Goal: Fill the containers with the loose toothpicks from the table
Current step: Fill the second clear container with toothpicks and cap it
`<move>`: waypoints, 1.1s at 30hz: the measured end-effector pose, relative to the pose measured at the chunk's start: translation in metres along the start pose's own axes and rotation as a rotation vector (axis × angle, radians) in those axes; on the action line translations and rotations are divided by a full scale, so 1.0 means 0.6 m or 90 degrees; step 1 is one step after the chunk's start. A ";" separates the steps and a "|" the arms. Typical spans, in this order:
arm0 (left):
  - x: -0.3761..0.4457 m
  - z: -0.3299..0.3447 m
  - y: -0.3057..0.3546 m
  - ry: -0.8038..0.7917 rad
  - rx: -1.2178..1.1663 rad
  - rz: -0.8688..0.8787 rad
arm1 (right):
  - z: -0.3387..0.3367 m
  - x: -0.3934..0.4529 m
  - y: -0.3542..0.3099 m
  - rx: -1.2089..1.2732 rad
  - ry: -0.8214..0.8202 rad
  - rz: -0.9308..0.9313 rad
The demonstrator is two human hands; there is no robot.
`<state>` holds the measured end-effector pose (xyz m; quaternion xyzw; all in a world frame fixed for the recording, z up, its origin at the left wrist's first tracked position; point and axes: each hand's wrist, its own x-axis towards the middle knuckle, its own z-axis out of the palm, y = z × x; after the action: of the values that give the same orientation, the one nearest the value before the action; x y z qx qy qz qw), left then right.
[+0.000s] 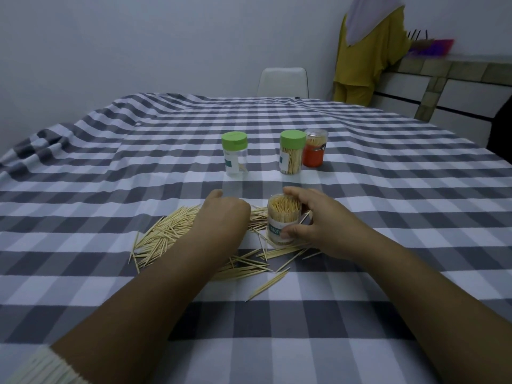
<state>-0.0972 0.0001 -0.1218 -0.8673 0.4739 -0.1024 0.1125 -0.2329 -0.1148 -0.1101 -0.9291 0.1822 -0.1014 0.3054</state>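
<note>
A grey-and-white checked tablecloth carried everything. The scattered pale wooden toothpicks lay beside the open, nearly full clear plastic jar, which the right hand grasped, apparently to steady it. The left hand covered the pile; its finger state could not be told.

A home dining room, by the look of it: a counter draped in a grey-and-white checked cloth, a white dining chair pushed in at its far side, plain white walls, and a tiled sideboard with white drawers along the right.
</note>
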 end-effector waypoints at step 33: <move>-0.007 -0.037 0.029 0.168 -1.123 -0.054 | 0.002 -0.003 -0.004 0.030 0.003 -0.008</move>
<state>-0.1195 -0.0076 -0.1062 -0.6362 0.3569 0.1965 -0.6551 -0.2337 -0.1118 -0.1097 -0.9225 0.1747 -0.1098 0.3263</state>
